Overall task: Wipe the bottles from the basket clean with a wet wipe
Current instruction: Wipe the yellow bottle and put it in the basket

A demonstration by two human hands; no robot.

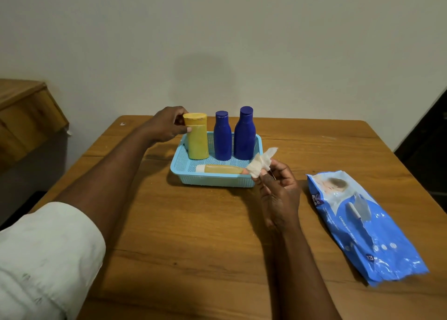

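Note:
A light blue mesh basket (186, 165) stands on the wooden table. Upright in it are a yellow bottle (197, 140) at the left and two dark blue bottles, a shorter one (222, 138) and a taller one (244, 136). A clear tube of amber liquid with a white cap (220, 168) lies along the basket's front. My left hand (167, 126) grips the yellow bottle near its cap, thumb on the front. My right hand (278, 191) pinches a crumpled white wet wipe (262, 161) just off the basket's right front corner.
A blue pack of baby wipes (365, 225) lies flat on the table to the right of my right hand. The table (193, 235) ends at a white wall behind the basket. A wooden piece of furniture (26, 111) stands at the far left.

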